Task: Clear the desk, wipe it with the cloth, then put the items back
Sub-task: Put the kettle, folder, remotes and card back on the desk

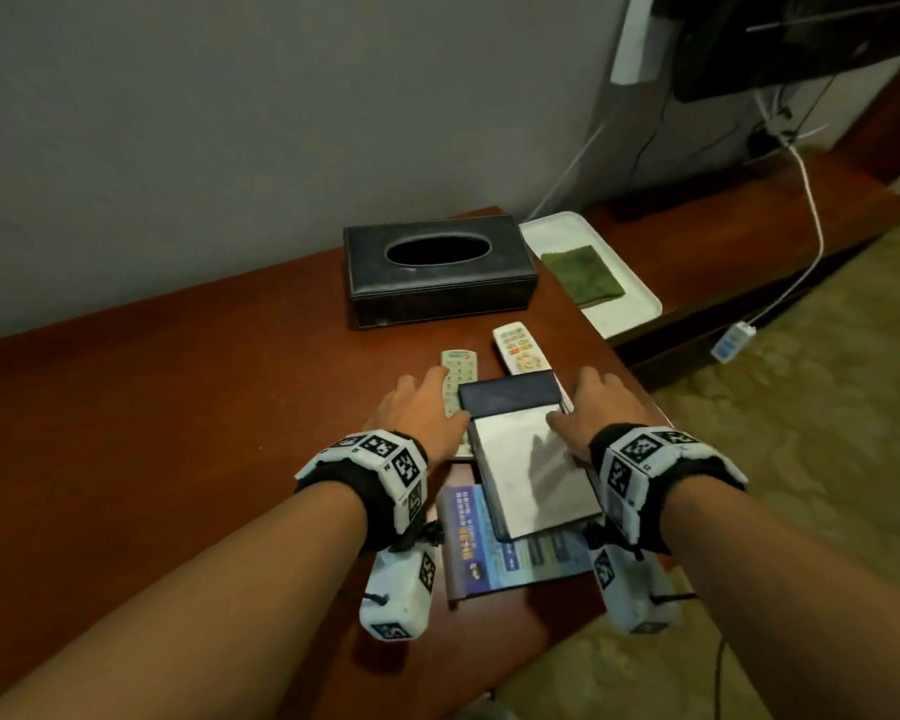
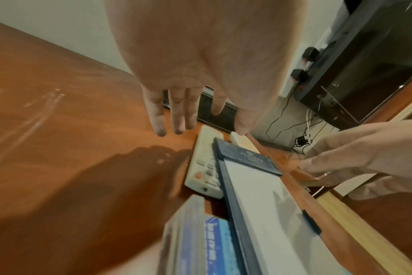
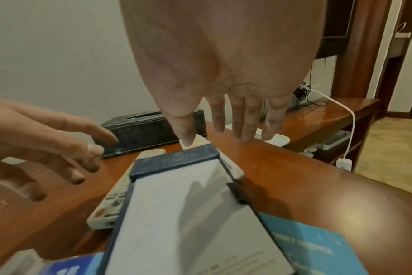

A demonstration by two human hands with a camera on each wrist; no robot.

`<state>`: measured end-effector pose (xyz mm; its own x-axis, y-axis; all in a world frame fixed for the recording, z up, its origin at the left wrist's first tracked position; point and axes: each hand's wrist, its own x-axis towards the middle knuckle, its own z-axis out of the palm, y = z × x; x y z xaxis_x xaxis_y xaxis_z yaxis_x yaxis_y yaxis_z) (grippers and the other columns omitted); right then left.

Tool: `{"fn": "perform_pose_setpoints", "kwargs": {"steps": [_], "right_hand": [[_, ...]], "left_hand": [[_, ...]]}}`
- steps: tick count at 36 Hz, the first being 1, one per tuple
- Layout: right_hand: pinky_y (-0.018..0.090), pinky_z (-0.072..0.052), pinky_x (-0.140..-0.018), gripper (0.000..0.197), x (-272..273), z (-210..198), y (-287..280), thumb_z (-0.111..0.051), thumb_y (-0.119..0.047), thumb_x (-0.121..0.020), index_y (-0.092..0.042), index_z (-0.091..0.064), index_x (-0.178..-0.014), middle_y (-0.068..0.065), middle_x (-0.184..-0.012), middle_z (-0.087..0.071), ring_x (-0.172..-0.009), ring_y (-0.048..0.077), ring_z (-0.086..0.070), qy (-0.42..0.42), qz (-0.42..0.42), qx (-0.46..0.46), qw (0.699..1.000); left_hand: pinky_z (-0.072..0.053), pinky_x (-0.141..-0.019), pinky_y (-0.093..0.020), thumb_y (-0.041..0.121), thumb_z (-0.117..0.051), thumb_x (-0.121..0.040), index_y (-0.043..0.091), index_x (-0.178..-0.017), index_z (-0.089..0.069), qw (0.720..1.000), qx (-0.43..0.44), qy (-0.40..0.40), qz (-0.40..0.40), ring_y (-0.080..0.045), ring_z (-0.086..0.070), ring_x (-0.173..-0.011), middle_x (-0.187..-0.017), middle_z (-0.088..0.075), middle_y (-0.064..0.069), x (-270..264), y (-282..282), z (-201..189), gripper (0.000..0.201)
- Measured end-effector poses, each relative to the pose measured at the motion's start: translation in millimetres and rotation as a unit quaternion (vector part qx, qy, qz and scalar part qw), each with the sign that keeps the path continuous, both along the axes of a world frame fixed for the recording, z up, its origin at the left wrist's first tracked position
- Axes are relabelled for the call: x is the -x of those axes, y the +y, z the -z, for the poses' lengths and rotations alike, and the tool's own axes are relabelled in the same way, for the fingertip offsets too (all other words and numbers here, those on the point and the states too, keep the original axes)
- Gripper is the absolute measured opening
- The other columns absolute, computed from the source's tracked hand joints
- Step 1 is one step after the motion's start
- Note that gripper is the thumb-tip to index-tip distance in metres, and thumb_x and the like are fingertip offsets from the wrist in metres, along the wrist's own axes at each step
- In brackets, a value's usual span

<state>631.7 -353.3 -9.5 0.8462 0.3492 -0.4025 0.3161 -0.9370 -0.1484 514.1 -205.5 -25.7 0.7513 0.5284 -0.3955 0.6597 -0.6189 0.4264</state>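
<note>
Fingers, left hand: straight and slightly spread, holding nothing. They hang over the left remote; I cannot tell whether they touch it.
Fingers, right hand: also straight and empty. The thumb lies over the far right corner of the notepad, and the other fingers reach past its right edge. Contact is unclear.
Notepad position: between the two hands, near the right front of the surface. Its far end rests on both the left remote and the right remote. Its near end overlaps a blue leaflet, so it probably sits slightly tilted.
Notepad handling (judgement): a stiff dark holder with loose white paper, light and flat, not fragile. The paper face looks smooth and may slide under a flat palm. Best taken by the two long edges of the holder, thumbs on top, not by the sheets.
Remotes (judgement): rigid, light plastic. Lifting the pad could drag or tip them.
Tissue box: stands at the back near the wall, apart from the hands.
Cloth: green, folded flat in the white tray beyond the right end of the surface, untouched.
Stage (judgement): clearing is not yet done and wiping has not begun.
</note>
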Motion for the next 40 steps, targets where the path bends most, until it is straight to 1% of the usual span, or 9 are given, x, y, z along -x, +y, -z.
{"fn": "perform_pose_setpoints", "kwargs": {"steps": [6,11,14,17,22,26,32,37,40], "right_hand": [[0.047,-0.044,-0.097,0.066,-13.9,21.1,-6.1,-0.07,-0.047,-0.081,-0.015,-0.035,-0.127,0.013,-0.13,-0.045,-0.118,0.035,-0.05,0.065,0.016,-0.057,0.996],[0.046,-0.044,-0.095,0.084,-4.7,36.4,4.5,-0.072,-0.055,-0.076,-0.021,-0.028,-0.138,0.006,-0.139,-0.033,-0.121,0.033,-0.046,0.079,-0.015,-0.078,0.994],[0.048,-0.041,-0.096,0.09,3.6,38.9,10.6,-0.067,-0.063,-0.074,-0.025,-0.023,-0.143,0.002,-0.15,-0.019,-0.127,0.036,-0.037,0.07,-0.035,-0.065,0.995],[0.057,-0.035,-0.1,0.116,11.8,45.1,18.7,-0.068,-0.073,-0.065,-0.029,-0.005,-0.151,0.0,-0.158,0.01,-0.14,0.041,-0.013,0.11,-0.036,-0.033,0.993],[0.068,-0.024,-0.102,0.139,27.5,54.9,27.9,-0.071,-0.076,-0.058,-0.027,0.021,-0.15,-0.002,-0.15,0.041,-0.142,0.043,0.015,0.114,-0.062,-0.004,0.992],[0.069,-0.023,-0.102,0.136,32.9,62.2,25.9,-0.072,-0.071,-0.062,-0.029,0.024,-0.149,-0.001,-0.148,0.044,-0.141,0.046,0.016,0.085,-0.078,-0.004,0.993],[0.061,-0.029,-0.102,0.128,28.3,63.0,20.0,-0.071,-0.069,-0.066,-0.032,0.019,-0.149,0.001,-0.148,0.043,-0.138,0.053,0.0,0.049,-0.092,0.0,0.995],[0.05,-0.032,-0.091,0.12,16.7,61.2,2.9,-0.064,-0.078,-0.061,-0.036,0.005,-0.15,0.002,-0.158,0.018,-0.128,0.045,-0.021,-0.004,-0.08,0.015,0.997],[0.05,-0.031,-0.091,0.117,6.7,58.0,-7.3,-0.064,-0.078,-0.06,-0.038,0.0,-0.15,0.001,-0.159,0.007,-0.126,0.043,-0.022,-0.019,-0.044,0.02,0.999]], "left_hand": [[-0.045,-0.094,-0.041,0.043,-0.05,-0.094,0.029,-0.151,-0.018,1.0,0.003,0.028,0.006,-0.034,-0.048,-0.12,-0.136,-0.043,-0.012,-32.0,-17.5,14.3,0.067],[-0.042,-0.1,-0.046,0.045,-0.052,-0.093,0.032,-0.151,-0.017,0.999,-0.02,0.038,-0.017,-0.032,-0.039,-0.127,-0.145,-0.031,-0.009,-49.5,-20.7,22.5,0.068],[-0.045,-0.097,-0.044,0.042,-0.052,-0.094,0.031,-0.149,-0.022,0.998,-0.031,0.037,-0.037,-0.032,-0.042,-0.125,-0.145,-0.031,-0.008,-55.1,-19.0,24.7,0.063],[-0.044,-0.097,-0.042,0.039,-0.049,-0.096,0.035,-0.15,-0.021,0.998,-0.027,0.039,-0.051,-0.033,-0.042,-0.125,-0.148,-0.029,-0.007,-59.1,-14.3,28.0,0.061],[-0.038,-0.102,-0.044,0.041,-0.043,-0.097,0.045,-0.148,-0.023,0.997,-0.027,0.056,-0.039,-0.037,-0.038,-0.13,-0.153,-0.024,-0.006,-63.2,-10.0,35.1,0.055],[-0.037,-0.104,-0.044,0.044,-0.043,-0.097,0.045,-0.146,-0.028,0.996,-0.041,0.067,-0.037,-0.037,-0.038,-0.129,-0.151,-0.024,-0.007,-67.5,-10.8,39.4,0.052],[-0.04,-0.1,-0.046,0.044,-0.034,-0.097,0.04,-0.135,-0.044,0.995,-0.054,0.071,-0.039,-0.036,-0.044,-0.118,-0.135,-0.038,-0.012,-75.4,-12.7,41.5,0.039],[-0.041,-0.093,-0.042,0.04,-0.03,-0.099,0.033,-0.125,-0.051,0.994,-0.061,0.071,-0.05,-0.04,-0.048,-0.108,-0.124,-0.038,-0.014,-79.9,-12.3,40.5,0.035],[-0.044,-0.09,-0.04,0.038,-0.041,-0.098,0.03,-0.123,-0.051,0.992,-0.072,0.079,-0.066,-0.043,-0.048,-0.107,-0.126,-0.034,-0.014,-75.4,-13.0,37.7,0.029]]}}
